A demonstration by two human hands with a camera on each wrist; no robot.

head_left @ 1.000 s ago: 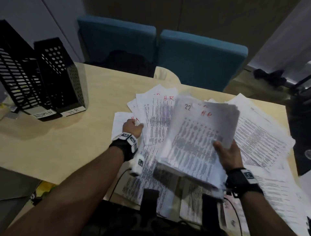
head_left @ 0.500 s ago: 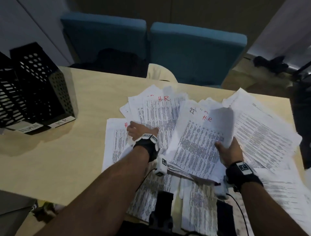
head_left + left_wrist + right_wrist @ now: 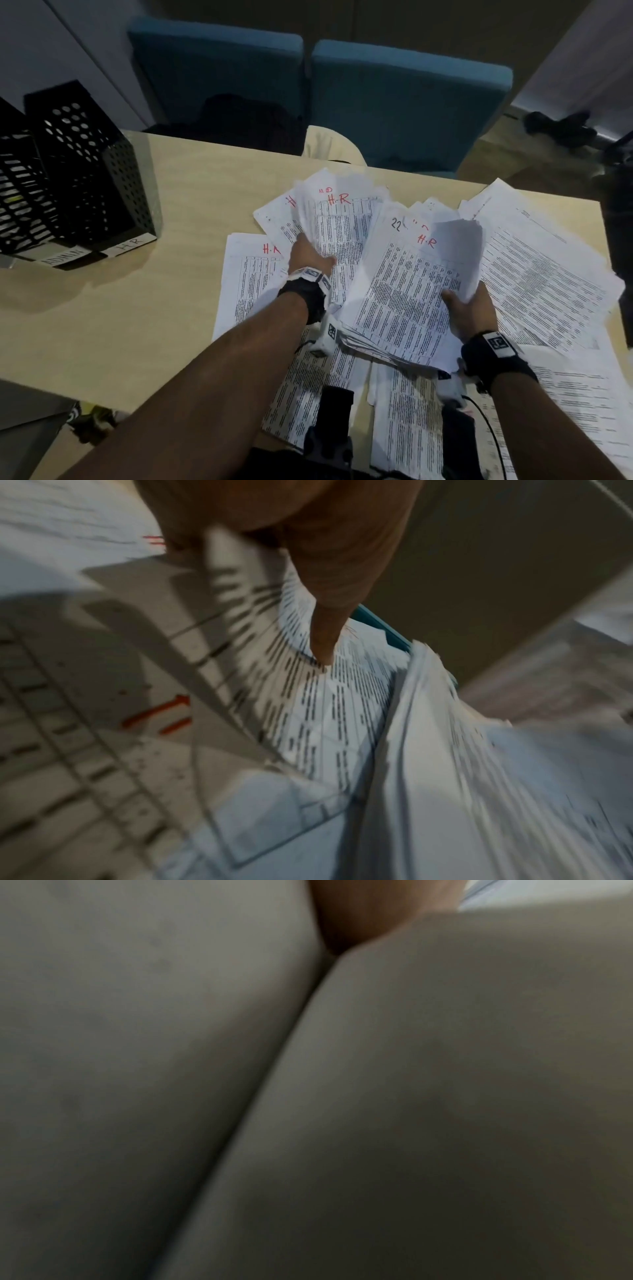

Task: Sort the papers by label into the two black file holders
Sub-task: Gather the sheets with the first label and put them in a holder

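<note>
HR stack (image 3: 407,294) in right grip (image 3: 471,310)

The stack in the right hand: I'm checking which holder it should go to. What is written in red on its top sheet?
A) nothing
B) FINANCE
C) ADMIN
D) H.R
D: in the head view the top sheet of the stack gripped by the right hand shows "H.R" in red beside a black "22".

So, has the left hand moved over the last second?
Yes. The left hand has moved right and away from the person, off the far-left H.R sheet, and now grips the next H.R sheet.
</note>
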